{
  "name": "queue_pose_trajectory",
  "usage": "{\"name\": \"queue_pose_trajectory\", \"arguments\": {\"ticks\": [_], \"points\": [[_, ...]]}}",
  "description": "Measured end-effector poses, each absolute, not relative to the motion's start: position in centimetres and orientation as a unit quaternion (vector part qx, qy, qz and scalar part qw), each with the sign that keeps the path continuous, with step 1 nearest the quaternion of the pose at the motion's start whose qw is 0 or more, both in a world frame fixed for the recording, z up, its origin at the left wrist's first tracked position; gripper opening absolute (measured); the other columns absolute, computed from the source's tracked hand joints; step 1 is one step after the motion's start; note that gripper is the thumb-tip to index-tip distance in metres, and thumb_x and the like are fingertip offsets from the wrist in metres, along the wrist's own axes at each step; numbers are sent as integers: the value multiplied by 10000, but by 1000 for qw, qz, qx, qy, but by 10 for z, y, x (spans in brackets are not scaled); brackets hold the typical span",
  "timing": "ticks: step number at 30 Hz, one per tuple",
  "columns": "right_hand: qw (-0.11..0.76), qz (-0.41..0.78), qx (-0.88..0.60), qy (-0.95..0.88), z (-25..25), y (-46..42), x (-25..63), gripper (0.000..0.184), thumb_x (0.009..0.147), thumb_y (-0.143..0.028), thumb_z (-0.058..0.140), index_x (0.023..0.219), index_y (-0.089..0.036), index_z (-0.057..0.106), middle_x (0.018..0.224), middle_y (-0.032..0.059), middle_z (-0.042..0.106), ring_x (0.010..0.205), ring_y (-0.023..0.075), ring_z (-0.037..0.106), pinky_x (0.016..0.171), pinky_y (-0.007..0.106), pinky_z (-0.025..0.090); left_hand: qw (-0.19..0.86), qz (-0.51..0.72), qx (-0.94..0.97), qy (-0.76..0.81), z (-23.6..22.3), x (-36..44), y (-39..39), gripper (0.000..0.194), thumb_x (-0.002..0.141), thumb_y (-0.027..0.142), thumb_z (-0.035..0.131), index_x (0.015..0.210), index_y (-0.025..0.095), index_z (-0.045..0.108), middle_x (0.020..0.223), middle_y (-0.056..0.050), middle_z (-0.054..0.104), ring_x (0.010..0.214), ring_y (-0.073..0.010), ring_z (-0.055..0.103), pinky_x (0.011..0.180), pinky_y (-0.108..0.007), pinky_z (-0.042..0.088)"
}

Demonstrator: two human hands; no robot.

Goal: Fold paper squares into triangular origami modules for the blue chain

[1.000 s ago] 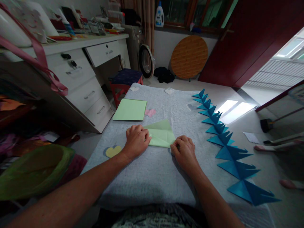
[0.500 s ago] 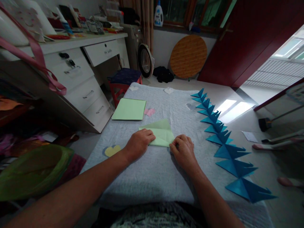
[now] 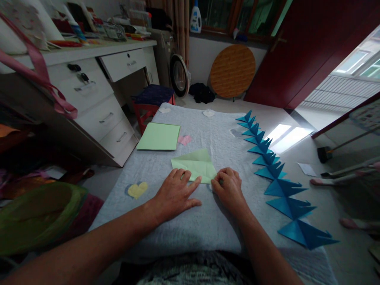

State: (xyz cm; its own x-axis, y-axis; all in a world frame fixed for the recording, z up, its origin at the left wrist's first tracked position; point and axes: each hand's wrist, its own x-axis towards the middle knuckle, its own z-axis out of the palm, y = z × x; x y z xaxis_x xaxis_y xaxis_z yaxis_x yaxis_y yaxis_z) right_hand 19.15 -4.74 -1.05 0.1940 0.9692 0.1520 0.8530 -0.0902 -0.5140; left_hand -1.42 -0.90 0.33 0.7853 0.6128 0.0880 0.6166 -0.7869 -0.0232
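A partly folded sheet of light green paper (image 3: pixel 196 162) lies on the cloth-covered table in front of me, with crease lines across it. My left hand (image 3: pixel 175 194) rests flat at its near left edge, fingers spread, a ring on one finger. At the paper's near right corner, my right hand (image 3: pixel 228 184) has its fingers curled and pinched on the corner. Farther left lies a stack of green paper squares (image 3: pixel 159 136). A row of folded blue paper pieces (image 3: pixel 280 188) runs along the table's right side.
The table (image 3: pixel 208 221) wears a pale cloth with heart patches. A white drawer desk (image 3: pixel 89 89) stands left, above a green-lined bin (image 3: pixel 38 217). Beyond the table are a red stool (image 3: pixel 145 113) and a washing machine with its round door (image 3: pixel 179 76) ajar.
My left hand has spread its fingers and turned flatter over the paper's near edge. The right hand stays pinched at the corner. The whole view has shifted slightly.
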Motion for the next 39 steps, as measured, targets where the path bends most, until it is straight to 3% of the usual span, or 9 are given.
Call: {"name": "queue_pose_trajectory", "arguments": {"ticks": [4, 8, 16, 25, 39], "points": [[255, 114, -725, -629, -11, -48, 194, 152, 838, -186, 632, 686, -198, 634, 950, 66, 639, 956, 250, 520, 875, 390, 360, -1, -56, -956, -289, -10, -15, -7, 695, 896, 593, 598, 1419, 142, 522, 1401, -179, 554, 1295, -332, 500, 1118, -468, 366], [241, 111, -723, -637, -12, -48, 195, 153, 855, -198, 625, 703, -196, 635, 976, 76, 639, 960, 255, 513, 872, 393, 356, -33, -56, -963, -262, -19, -16, -5, 708, 932, 524, 585, 1451, 59, 457, 1474, -198, 506, 1370, -307, 461, 1168, -408, 334], [239, 94, -719, -646, -14, -49, 195, 168, 876, -199, 590, 714, -201, 632, 978, 78, 644, 958, 255, 511, 855, 393, 347, -66, -45, -966, -246, -16, -23, -4, 662, 939, 570, 545, 1501, 240, 425, 1568, -155, 410, 1459, -318, 370, 1184, -471, 329], [228, 94, -728, -640, -14, -47, 192, 180, 885, -195, 565, 719, -197, 634, 990, 94, 654, 973, 266, 513, 856, 398, 355, -95, -15, -964, -249, -15, -22, -2, 686, 957, 599, 489, 1536, 256, 359, 1642, -88, 305, 1536, -270, 211, 1211, -462, 275], [237, 89, -730, -635, -15, -47, 192, 176, 872, -193, 573, 702, -200, 622, 977, 88, 654, 966, 268, 512, 855, 407, 352, -91, -4, -963, -252, -14, -21, -3, 700, 954, 599, 493, 1540, 243, 351, 1645, -91, 297, 1532, -258, 227, 1214, -436, 247]]}}
